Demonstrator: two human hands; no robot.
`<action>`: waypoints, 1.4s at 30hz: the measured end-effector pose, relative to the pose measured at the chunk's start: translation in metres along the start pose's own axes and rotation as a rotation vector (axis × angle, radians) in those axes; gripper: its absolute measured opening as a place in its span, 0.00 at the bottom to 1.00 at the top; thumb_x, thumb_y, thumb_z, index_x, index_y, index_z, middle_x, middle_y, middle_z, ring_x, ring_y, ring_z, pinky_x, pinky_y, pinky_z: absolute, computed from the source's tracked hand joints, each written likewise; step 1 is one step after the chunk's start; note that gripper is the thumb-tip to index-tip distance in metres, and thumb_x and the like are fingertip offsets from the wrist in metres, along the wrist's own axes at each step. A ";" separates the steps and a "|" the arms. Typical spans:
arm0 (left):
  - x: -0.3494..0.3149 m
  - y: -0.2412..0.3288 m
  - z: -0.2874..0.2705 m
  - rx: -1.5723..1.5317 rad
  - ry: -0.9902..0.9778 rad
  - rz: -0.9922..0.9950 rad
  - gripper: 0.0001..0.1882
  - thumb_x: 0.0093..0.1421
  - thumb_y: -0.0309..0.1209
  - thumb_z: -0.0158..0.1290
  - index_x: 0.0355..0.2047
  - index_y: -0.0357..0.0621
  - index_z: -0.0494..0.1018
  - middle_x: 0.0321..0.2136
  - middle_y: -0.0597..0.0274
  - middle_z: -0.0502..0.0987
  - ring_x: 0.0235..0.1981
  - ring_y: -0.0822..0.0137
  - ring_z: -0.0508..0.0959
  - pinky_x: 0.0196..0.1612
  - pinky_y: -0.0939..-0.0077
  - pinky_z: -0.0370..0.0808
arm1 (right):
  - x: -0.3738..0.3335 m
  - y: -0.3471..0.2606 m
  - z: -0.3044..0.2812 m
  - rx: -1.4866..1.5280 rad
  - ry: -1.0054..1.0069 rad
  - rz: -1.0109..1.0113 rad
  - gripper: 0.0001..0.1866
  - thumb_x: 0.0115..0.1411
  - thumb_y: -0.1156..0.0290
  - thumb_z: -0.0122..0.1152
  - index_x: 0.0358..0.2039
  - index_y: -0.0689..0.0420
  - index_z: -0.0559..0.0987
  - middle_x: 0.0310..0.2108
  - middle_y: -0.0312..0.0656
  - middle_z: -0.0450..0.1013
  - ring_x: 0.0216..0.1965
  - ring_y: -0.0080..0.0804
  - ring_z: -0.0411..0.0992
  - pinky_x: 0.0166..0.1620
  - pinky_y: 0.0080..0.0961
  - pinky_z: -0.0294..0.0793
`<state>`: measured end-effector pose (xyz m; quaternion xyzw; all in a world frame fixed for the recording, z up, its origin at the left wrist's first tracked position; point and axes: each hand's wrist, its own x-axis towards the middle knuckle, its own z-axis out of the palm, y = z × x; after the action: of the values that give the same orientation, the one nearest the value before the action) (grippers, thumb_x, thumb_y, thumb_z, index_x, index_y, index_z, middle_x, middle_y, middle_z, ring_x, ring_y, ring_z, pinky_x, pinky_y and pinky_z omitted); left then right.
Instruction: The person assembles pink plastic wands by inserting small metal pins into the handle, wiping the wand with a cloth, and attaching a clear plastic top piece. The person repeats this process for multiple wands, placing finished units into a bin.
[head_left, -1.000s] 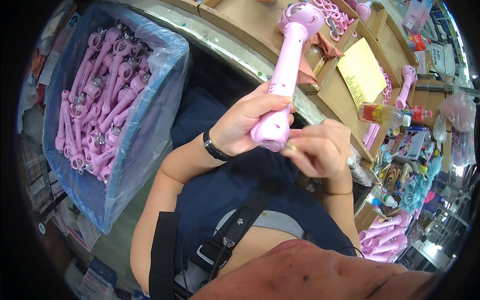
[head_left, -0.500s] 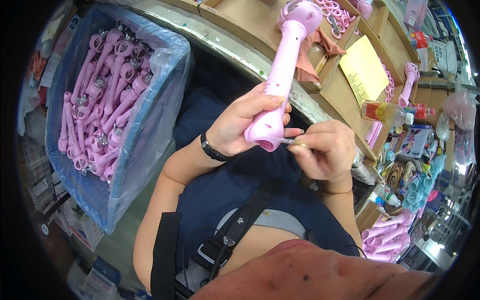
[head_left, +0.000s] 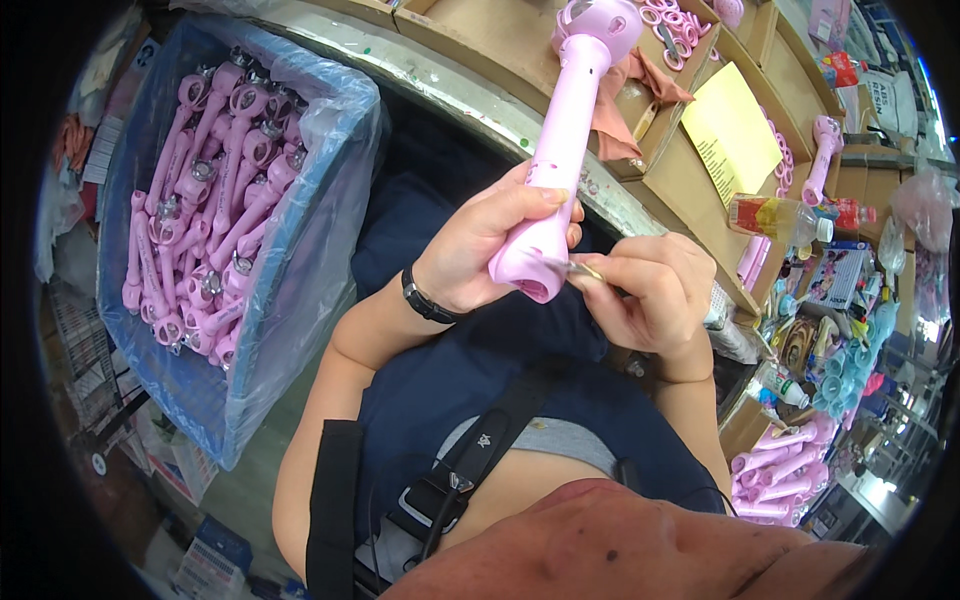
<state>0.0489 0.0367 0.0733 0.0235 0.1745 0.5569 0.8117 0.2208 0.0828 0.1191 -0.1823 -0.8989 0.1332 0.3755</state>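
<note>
My left hand (head_left: 468,245) is wrapped round the lower part of a pink plastic wand (head_left: 562,140), a long tube with a round open head at the far end. The wand tilts away from me, its flared, hollow lower end toward my body. In my right hand (head_left: 657,298) a thin, pointed metal blade (head_left: 578,267) is pinched between thumb and fingers. The blade's tip lies against the wand's flared end, close to a slot near the rim. Its handle is mostly hidden in my fingers.
At left stands a blue crate (head_left: 225,400) lined with clear plastic and full of pink wands. Cardboard trays (head_left: 480,60) on the bench hold pink rings, an orange cloth (head_left: 622,115) and a yellow sheet (head_left: 730,135). A bottle (head_left: 780,220) and more wands (head_left: 785,470) are at right.
My right hand has shifted slightly up and right, and the blade now rests higher on the wand's flared end. The left hand and wand have hardly moved.
</note>
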 end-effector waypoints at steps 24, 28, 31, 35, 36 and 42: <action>-0.006 0.027 0.013 -0.155 0.001 -0.030 0.13 0.63 0.32 0.48 0.43 0.34 0.69 0.31 0.55 0.77 0.34 0.64 0.79 0.43 0.70 0.77 | 0.064 0.042 -0.002 0.293 -0.170 -0.308 0.11 0.43 0.68 0.71 0.22 0.54 0.74 0.19 0.34 0.69 0.16 0.30 0.69 0.18 0.23 0.65; -0.006 0.026 0.015 -0.164 0.031 -0.023 0.14 0.63 0.32 0.47 0.44 0.33 0.68 0.32 0.54 0.77 0.35 0.64 0.79 0.43 0.71 0.77 | 0.073 0.046 0.002 0.257 -0.164 -0.331 0.12 0.44 0.68 0.70 0.20 0.53 0.72 0.18 0.34 0.66 0.13 0.31 0.65 0.17 0.25 0.61; -0.007 0.028 0.012 -0.230 -0.094 -0.082 0.14 0.64 0.32 0.47 0.44 0.32 0.68 0.33 0.53 0.77 0.35 0.63 0.79 0.42 0.68 0.77 | 0.074 0.044 0.002 0.253 -0.168 -0.349 0.12 0.44 0.66 0.69 0.20 0.53 0.72 0.18 0.34 0.66 0.12 0.30 0.62 0.17 0.26 0.59; -0.008 0.028 0.009 -0.189 0.002 -0.045 0.14 0.64 0.33 0.47 0.43 0.32 0.69 0.32 0.52 0.77 0.33 0.62 0.79 0.41 0.65 0.78 | 0.073 0.039 0.000 0.241 -0.218 -0.369 0.13 0.44 0.64 0.69 0.20 0.53 0.72 0.18 0.34 0.66 0.12 0.30 0.62 0.16 0.25 0.60; -0.008 0.028 0.009 -0.189 0.043 -0.053 0.14 0.64 0.33 0.47 0.43 0.32 0.69 0.32 0.54 0.77 0.32 0.63 0.79 0.40 0.66 0.78 | 0.074 0.040 0.001 0.211 -0.209 -0.368 0.13 0.43 0.64 0.69 0.20 0.53 0.72 0.18 0.34 0.65 0.12 0.30 0.62 0.16 0.25 0.60; -0.009 0.025 0.014 -0.190 0.019 -0.057 0.13 0.64 0.32 0.47 0.43 0.33 0.68 0.33 0.55 0.77 0.33 0.65 0.79 0.40 0.70 0.78 | 0.078 0.045 0.004 0.183 -0.210 -0.360 0.12 0.43 0.65 0.69 0.20 0.52 0.72 0.18 0.33 0.66 0.13 0.30 0.64 0.17 0.26 0.62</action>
<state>0.0285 0.0405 0.0946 -0.0636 0.1291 0.5479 0.8241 0.1775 0.1560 0.1486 0.0308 -0.9354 0.1630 0.3124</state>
